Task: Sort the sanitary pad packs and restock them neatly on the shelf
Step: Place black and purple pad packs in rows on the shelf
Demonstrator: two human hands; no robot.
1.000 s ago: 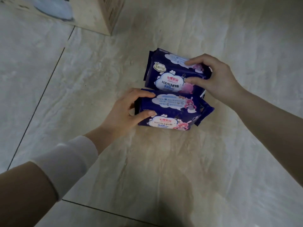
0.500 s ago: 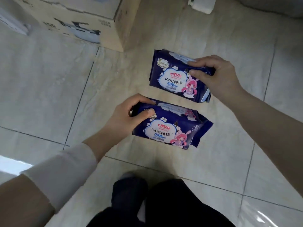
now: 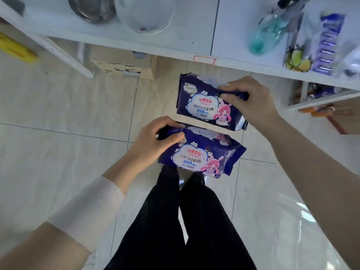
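Head view: left hand point(image 3: 153, 141) grips the left end of the near pad pack point(image 3: 202, 154), right hand point(image 3: 251, 100) grips the right end of the far pad pack point(image 3: 202, 102), both dark blue, held apart above the tiled floor point(image 3: 58, 114). White shelf point(image 3: 175, 43) just beyond the far pack; cardboard box point(image 3: 124, 65) sits under it.

The person has straightened up from the floor, and the left hand point(image 3: 150, 145) and right hand point(image 3: 251, 102) have lifted the packs with them. A white shelf point(image 3: 175, 41) now runs from 10 to 2 o'clock, carrying bowls point(image 3: 144, 14) and a bottle point(image 3: 268, 30). The cardboard box point(image 3: 124, 65) has slipped back to 11 o'clock, part-hidden under the shelf edge. Black trousers point(image 3: 185, 221) fill 6 o'clock. The upper pack point(image 3: 202, 106) and lower pack point(image 3: 198, 156) overlapped a second ago; now both printed fronts show.
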